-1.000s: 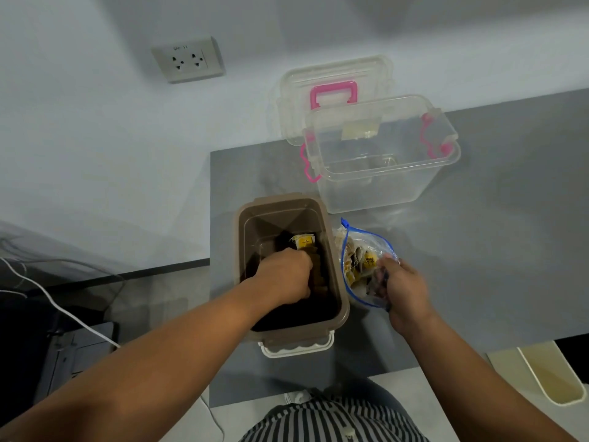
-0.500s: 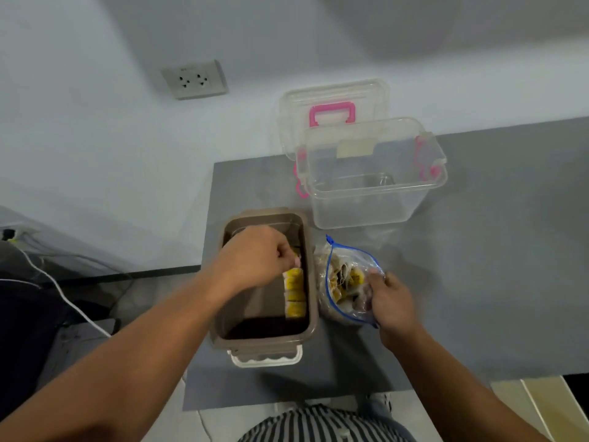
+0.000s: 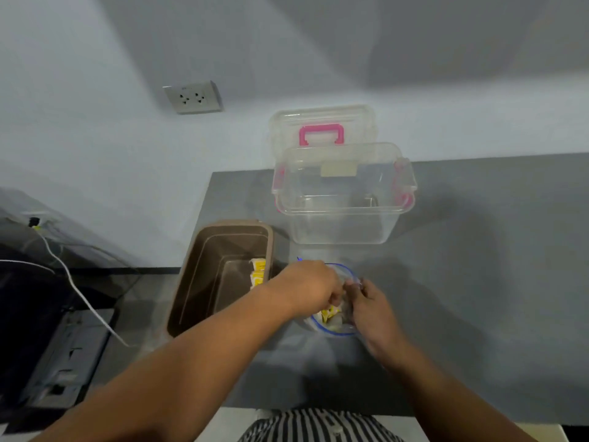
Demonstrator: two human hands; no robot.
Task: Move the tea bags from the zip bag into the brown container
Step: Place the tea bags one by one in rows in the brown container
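The brown container (image 3: 223,244) stands left of the fingers, with yellow tea bags (image 3: 257,272) in a row along the wall nearest them. The left hand (image 3: 307,287) dips its curled fingers into the zip bag (image 3: 333,325). I cannot tell whether they grip anything, and a loose pinch could drop one onto the tabletop (image 3: 478,282). The right hand (image 3: 373,311) pinches the thin clear rim; if it slips, the mouth may collapse.
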